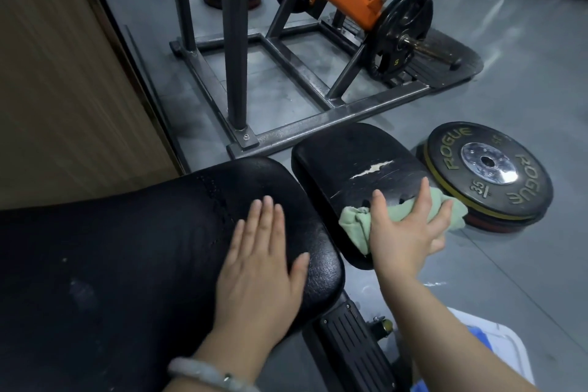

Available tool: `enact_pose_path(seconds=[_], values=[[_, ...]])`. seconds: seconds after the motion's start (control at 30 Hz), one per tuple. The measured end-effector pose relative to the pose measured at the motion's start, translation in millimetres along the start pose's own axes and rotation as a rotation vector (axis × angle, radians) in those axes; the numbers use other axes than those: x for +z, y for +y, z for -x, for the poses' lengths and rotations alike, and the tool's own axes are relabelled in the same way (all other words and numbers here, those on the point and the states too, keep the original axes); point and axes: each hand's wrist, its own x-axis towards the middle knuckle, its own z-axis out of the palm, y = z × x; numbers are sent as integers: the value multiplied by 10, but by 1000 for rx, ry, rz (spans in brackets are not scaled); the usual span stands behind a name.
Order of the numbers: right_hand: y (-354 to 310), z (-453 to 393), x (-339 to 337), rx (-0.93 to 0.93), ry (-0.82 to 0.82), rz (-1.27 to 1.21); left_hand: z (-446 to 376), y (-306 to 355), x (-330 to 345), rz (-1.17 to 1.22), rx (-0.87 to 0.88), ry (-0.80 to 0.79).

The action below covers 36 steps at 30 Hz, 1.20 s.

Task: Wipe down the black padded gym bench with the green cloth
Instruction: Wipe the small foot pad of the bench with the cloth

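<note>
Back pad: the larger pad of the black padded gym bench (143,232) lay under the left hand (261,267), which rested flat with fingers straight, gripping nothing. Risk judged low; leaning weight there could shift the bench on the smooth floor.
Seat pad: the smaller pad (350,153) carried a split in its cover (370,170), pale filling showing. A stroke across it could catch the edge and lengthen the tear.
Weight plate: a plate (490,169) lay on the floor just beside the seat pad's right edge. An overshooting stroke could strike the knuckles on it.
Right hand: the right hand (407,229) pressed down with fingers spread, not clenched.
Green cloth: the green cloth (356,223) sat bunched under that hand at the pad's near right edge, partly overhanging. Being bunched, it would likely skip patches or slip off.
</note>
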Motion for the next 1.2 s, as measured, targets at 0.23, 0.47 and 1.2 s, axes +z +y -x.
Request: enact_pose_path(seconds=[0.23,0.47,1.2], values=[[2,-22,-6,-23,-25,47,-337,315,102,41,-45,-42],[18,-101,-50,-55,-55,98,-314,302,175,34,-88,-30],[111,-709,-370,-515,-267,348,-290,298,243,-34,-87,44]])
